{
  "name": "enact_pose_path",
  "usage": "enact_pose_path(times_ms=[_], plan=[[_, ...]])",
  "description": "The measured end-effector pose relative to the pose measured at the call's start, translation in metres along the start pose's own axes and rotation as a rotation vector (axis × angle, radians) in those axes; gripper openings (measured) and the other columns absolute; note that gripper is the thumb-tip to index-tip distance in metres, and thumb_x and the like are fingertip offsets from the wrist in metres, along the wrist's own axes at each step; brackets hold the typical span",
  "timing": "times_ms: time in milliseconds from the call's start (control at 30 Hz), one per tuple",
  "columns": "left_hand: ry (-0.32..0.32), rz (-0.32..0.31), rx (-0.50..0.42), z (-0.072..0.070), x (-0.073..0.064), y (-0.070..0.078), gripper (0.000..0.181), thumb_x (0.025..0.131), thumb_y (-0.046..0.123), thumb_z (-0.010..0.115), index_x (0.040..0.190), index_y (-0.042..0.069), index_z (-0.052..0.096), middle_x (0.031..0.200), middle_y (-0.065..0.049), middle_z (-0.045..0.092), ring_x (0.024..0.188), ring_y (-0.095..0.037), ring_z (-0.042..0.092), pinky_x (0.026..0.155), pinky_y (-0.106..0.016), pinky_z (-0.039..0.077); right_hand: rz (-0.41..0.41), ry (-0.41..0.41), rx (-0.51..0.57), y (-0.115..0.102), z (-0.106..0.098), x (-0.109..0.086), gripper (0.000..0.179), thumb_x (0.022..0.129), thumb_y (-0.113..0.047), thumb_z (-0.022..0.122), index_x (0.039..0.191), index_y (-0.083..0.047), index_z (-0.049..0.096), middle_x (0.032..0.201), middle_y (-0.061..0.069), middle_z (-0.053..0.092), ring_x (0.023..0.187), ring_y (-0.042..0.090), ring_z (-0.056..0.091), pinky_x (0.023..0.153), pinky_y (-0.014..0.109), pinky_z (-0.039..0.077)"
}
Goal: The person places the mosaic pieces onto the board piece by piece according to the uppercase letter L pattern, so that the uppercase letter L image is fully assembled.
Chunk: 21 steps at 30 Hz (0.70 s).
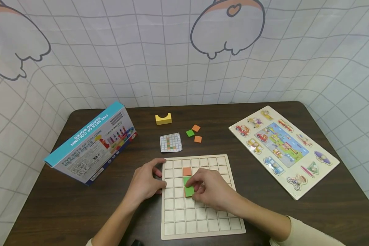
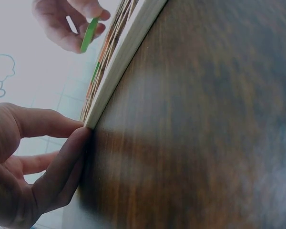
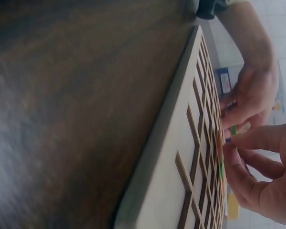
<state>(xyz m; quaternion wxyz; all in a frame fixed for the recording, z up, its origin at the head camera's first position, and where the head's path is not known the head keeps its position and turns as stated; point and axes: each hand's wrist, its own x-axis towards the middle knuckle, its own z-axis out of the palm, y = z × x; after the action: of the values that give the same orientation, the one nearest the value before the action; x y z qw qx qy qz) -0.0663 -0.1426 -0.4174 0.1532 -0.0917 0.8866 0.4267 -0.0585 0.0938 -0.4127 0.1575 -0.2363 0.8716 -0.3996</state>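
In the head view, my right hand (image 1: 213,189) pinches a green square tile (image 1: 189,191) between thumb and fingers, over the wooden grid board (image 1: 179,227). The left wrist view shows that green tile (image 2: 89,36) tilted above the board. Set in one column of the board are an orange tile (image 1: 187,171), a green tile (image 1: 186,179) below it, and another orange one mostly hidden under the held tile. My left hand (image 1: 144,181) rests against the board's left edge, thumb and index finger spread apart along it; its fingertips touch the side (image 2: 86,128).
Behind the board lie a pattern card (image 1: 171,142), loose orange and green tiles (image 1: 190,133) and a yellow arched block (image 1: 163,119). A toy box (image 1: 93,147) stands at left. A picture puzzle board (image 1: 284,150) lies at right.
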Motion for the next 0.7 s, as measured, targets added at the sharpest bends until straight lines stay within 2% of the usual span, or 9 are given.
enact_pose_path(times_ms=[300,700], plan=[[-0.002,-0.001,0.002,0.0,0.0,0.0,0.074,0.075,-0.002,0.081,0.143,0.019,0.061,0.1,-0.011,0.063,0.052,-0.016,0.066,0.052,-0.03,0.057,0.003,-0.047,-0.003,-0.005,0.004,-0.007,0.027,0.076,0.002,0.081,0.1,-0.01,0.08,0.085,-0.005,0.065,0.07,0.001,0.059,0.064,0.019,0.054],[0.002,0.005,-0.008,0.0,0.0,0.0,0.074,0.075,-0.003,0.08,0.143,0.018,0.061,0.099,-0.012,0.062,0.052,-0.016,0.066,0.051,-0.03,0.057,-0.033,-0.054,-0.018,-0.003,0.01,-0.013,0.026,0.073,0.003,0.081,0.095,-0.011,0.078,0.081,-0.006,0.065,0.07,-0.001,0.059,0.065,0.017,0.054]])
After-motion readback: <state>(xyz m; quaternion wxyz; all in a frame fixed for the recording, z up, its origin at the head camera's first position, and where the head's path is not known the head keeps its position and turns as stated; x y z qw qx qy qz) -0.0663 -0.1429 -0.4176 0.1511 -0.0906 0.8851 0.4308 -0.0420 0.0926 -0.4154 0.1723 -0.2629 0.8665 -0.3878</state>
